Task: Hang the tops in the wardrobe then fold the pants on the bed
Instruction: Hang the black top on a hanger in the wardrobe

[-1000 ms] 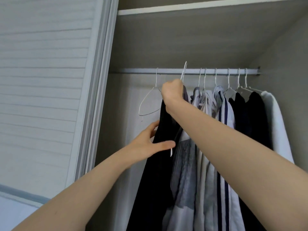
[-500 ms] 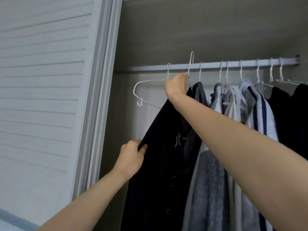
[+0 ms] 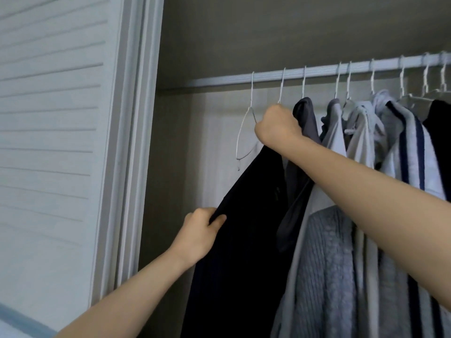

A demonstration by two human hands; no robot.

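Observation:
A black top [image 3: 246, 228] hangs on a white wire hanger whose hook [image 3: 281, 86] sits over the wardrobe rail [image 3: 219, 80]. My right hand [image 3: 277, 126] grips the neck of that hanger just under the rail. My left hand [image 3: 199, 235] pinches the black top's left edge lower down. Left of it an empty white wire hanger [image 3: 245, 132] hangs on the rail. To the right hang a dark grey top [image 3: 302, 147], a grey knit top [image 3: 329, 264] and several white, striped and dark tops.
The white slatted sliding door [image 3: 53, 142] and its frame [image 3: 129, 154] stand at the left. The wardrobe's shelf underside [image 3: 268, 32] is close above the rail. Bare rail and back wall [image 3: 207, 142] show left of the empty hanger.
The black top's hanger hook, held just above the rail before, now sits over it. My left hand stays pinching the top's edge. The empty hanger has swung to hang more edge-on.

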